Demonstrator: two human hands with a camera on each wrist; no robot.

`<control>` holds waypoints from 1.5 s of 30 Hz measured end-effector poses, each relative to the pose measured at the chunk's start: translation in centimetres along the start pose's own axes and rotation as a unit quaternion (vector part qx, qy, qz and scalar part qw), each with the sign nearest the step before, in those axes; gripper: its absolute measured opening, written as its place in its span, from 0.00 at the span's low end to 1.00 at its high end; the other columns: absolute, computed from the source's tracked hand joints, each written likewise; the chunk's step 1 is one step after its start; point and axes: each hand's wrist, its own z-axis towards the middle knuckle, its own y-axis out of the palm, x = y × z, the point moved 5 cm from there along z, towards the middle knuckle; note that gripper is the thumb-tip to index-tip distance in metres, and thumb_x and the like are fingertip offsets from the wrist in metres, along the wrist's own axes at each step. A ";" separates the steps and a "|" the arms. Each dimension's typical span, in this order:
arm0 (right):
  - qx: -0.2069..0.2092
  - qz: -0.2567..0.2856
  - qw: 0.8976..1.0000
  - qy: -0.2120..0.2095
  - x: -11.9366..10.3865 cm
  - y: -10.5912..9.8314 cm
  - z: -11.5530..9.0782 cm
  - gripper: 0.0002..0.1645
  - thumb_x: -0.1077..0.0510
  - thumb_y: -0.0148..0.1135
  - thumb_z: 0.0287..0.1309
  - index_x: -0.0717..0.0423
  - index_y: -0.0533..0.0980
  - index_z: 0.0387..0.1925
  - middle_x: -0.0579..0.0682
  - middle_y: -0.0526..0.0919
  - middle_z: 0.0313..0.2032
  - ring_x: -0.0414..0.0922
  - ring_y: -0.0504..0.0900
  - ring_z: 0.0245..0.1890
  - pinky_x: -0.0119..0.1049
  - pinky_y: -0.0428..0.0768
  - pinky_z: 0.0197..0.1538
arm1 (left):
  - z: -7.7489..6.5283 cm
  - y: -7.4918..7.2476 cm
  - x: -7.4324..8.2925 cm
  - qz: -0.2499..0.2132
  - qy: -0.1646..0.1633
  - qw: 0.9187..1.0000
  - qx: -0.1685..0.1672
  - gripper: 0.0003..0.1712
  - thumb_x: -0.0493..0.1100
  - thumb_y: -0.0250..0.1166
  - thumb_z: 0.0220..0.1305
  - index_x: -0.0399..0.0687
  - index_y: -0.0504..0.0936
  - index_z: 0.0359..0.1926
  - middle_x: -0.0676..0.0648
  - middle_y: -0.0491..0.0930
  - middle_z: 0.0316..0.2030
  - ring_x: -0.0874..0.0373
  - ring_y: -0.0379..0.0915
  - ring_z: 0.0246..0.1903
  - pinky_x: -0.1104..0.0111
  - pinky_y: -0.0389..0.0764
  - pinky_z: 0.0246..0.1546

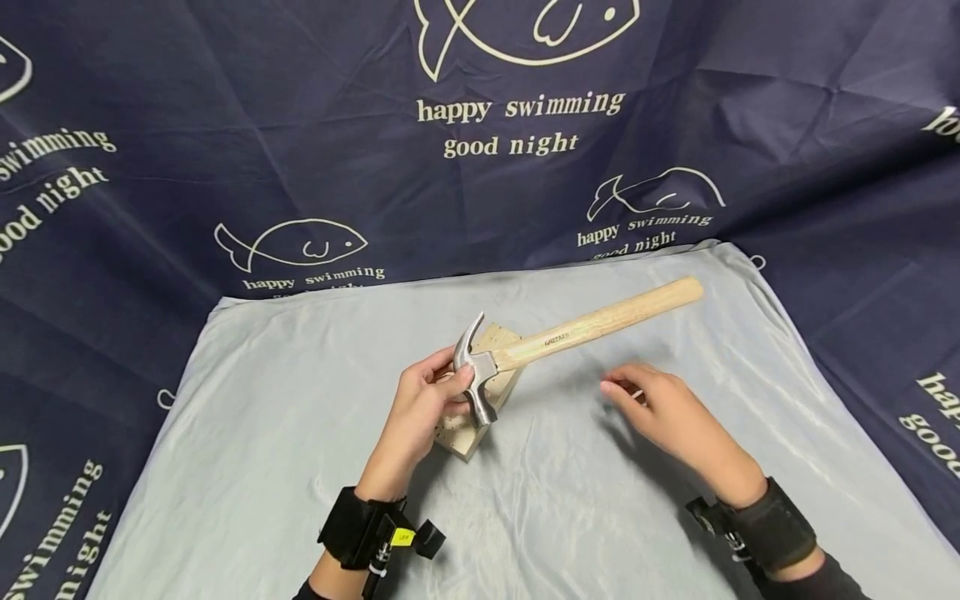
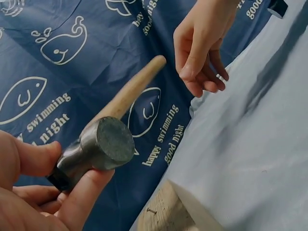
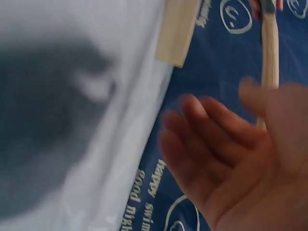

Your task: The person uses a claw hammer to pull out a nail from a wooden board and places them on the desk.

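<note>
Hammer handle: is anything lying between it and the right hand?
In the head view, the stretch between the hammer handle and the right hand is bare: only pale cloth shows there.

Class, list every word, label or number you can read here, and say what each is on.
"happy swimming": blue backdrop cloth, repeated, some cut off.
"good night": same cloth, also repeated.
Hammer handle: dark lettering, too small to read surely.
Left wristband: yellow label, too small to read.
</note>
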 end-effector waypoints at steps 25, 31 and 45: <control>-0.217 0.533 0.815 -0.063 1.1 1.0 1.7 0.25 0.65 0.37 0.72 0.62 0.54 0.68 0.66 0.66 0.62 0.68 0.69 0.58 0.58 0.72 0.56 | -0.5 -0.6 0.6 -0.008 0.038 0.993 -0.107 0.26 0.43 0.65 0.60 0.47 0.74 0.60 0.42 0.81 0.40 0.56 0.79 0.34 0.66 0.81 0.30; -0.195 0.639 0.740 -0.079 -0.5 -0.1 2.0 0.20 0.73 0.35 0.68 0.67 0.56 0.60 0.65 0.71 0.56 0.63 0.73 0.57 0.52 0.72 0.59 | -0.6 -0.5 0.7 -0.002 0.044 0.991 -0.126 0.26 0.43 0.66 0.59 0.50 0.75 0.60 0.38 0.80 0.42 0.56 0.80 0.35 0.64 0.82 0.34; -0.128 0.679 0.721 -0.054 -0.6 -0.5 2.5 0.18 0.76 0.39 0.65 0.67 0.65 0.54 0.63 0.74 0.57 0.55 0.76 0.58 0.46 0.73 0.59 | 0.1 -0.1 -0.5 -0.006 0.025 0.989 -0.145 0.26 0.39 0.64 0.61 0.42 0.73 0.60 0.39 0.77 0.50 0.53 0.82 0.41 0.57 0.82 0.43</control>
